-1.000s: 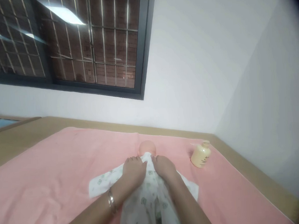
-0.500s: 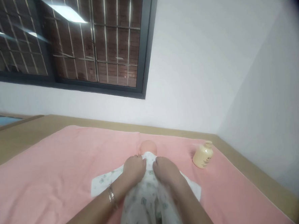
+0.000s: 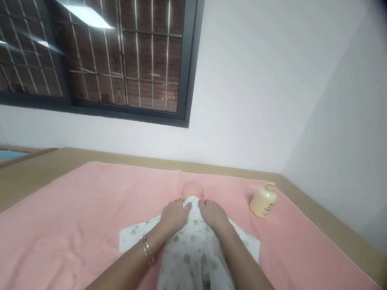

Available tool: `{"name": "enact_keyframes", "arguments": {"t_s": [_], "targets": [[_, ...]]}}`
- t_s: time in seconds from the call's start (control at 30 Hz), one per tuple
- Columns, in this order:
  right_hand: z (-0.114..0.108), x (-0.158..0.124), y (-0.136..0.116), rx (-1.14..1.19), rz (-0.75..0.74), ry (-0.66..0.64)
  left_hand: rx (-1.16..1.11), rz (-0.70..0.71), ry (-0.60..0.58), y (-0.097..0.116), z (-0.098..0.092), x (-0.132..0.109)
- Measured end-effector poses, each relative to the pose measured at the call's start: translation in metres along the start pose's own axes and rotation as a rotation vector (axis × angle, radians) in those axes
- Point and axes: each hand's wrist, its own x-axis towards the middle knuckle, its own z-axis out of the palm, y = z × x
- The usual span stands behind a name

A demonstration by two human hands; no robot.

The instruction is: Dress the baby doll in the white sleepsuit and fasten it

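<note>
A doll lies on its back on a pink blanket (image 3: pixel 69 205), its round bare head (image 3: pixel 192 190) at the far end. White baby clothes (image 3: pixel 191 250) with a small green print cover the body, the sleeves spread to both sides. My left hand (image 3: pixel 175 215) is closed on the clothes at the left shoulder, its thumb lying over the cloth by the neck. At the other shoulder my right hand (image 3: pixel 214 213) is closed on the cloth in the same way. The fingertips of both hands are mostly hidden.
A cream pump bottle (image 3: pixel 263 200) stands tilted in view on the blanket at the right. Beyond the blanket runs a tan table edge (image 3: pixel 142 158), then a white wall (image 3: pixel 243 94) and a dark-framed window (image 3: pixel 126 109) with bars. Something blue (image 3: pixel 4 154) shows at far left.
Both hands remain at the doll's shoulders. My thumbs and fingers have flattened slightly against the cloth, and the printed front looks smoother. The bottle has stayed in place.
</note>
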Motion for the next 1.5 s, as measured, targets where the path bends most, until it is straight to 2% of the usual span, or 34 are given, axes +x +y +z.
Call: {"name": "enact_keyframes", "arguments": {"t_s": [0.37, 1.23, 1.33, 1.43, 1.5], "targets": [[0.004, 0.004, 0.003, 0.041, 0.041, -0.033, 0.016, 0.027, 0.016, 0.003, 0.001, -0.003], [0.007, 0.006, 0.004, 0.068, 0.070, 0.001, 0.032, 0.009, 0.015, 0.003, 0.002, -0.003], [0.007, 0.006, 0.003, 0.070, 0.079, 0.006, 0.024, 0.017, 0.005, 0.001, 0.000, -0.001], [0.009, 0.006, 0.003, 0.094, 0.080, 0.000, -0.015, 0.035, -0.052, 0.001, -0.005, -0.001], [0.010, 0.007, 0.004, 0.117, 0.082, -0.002, -0.005, 0.066, -0.023, 0.006, -0.008, -0.009]]}}
